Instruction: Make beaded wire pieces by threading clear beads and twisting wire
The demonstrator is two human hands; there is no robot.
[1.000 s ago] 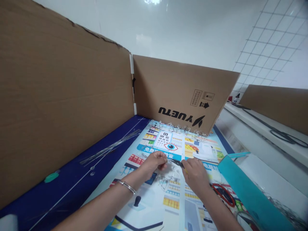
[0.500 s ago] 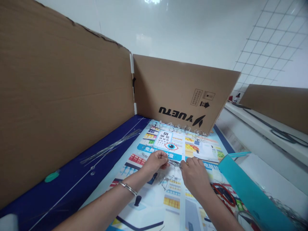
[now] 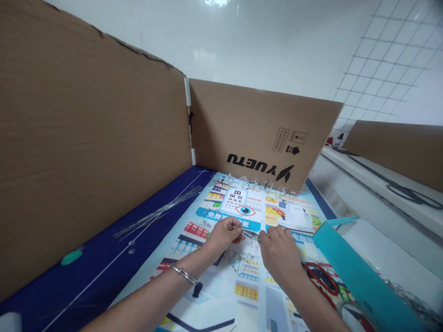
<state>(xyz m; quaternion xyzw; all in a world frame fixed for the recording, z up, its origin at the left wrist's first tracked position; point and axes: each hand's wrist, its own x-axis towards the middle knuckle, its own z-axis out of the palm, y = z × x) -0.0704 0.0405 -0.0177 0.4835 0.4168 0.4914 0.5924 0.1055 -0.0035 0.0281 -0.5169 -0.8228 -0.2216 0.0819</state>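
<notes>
Small silver pliers [image 3: 251, 235] lie between my two hands, above the printed sheet. Their handles are inside my right hand [image 3: 279, 249], whose fingers are wrapped round them. At the jaws, my left hand [image 3: 225, 234] is closed in a pinch on a thin wire, mostly hidden by the fingers. A loose tangle of thin wire [image 3: 237, 263] shows just below the pliers; whether it joins the pinched piece I cannot tell. The printed sheet [image 3: 221, 295], with an eye chart and shelves drawn on it, covers the work surface.
Cardboard panels [image 3: 93, 138] stand left and behind. Bent wire pieces [image 3: 263, 184] line the back panel's foot. Straight wires [image 3: 162, 210] lie on the dark blue strip. At right are a red-handled tool [image 3: 323, 279], a round clear-rimmed object [image 3: 353, 313] and a teal box [image 3: 363, 272] holding wire pieces.
The whole view has shifted very slightly. Both hands keep the same hold, and the pliers have hardly moved.
</notes>
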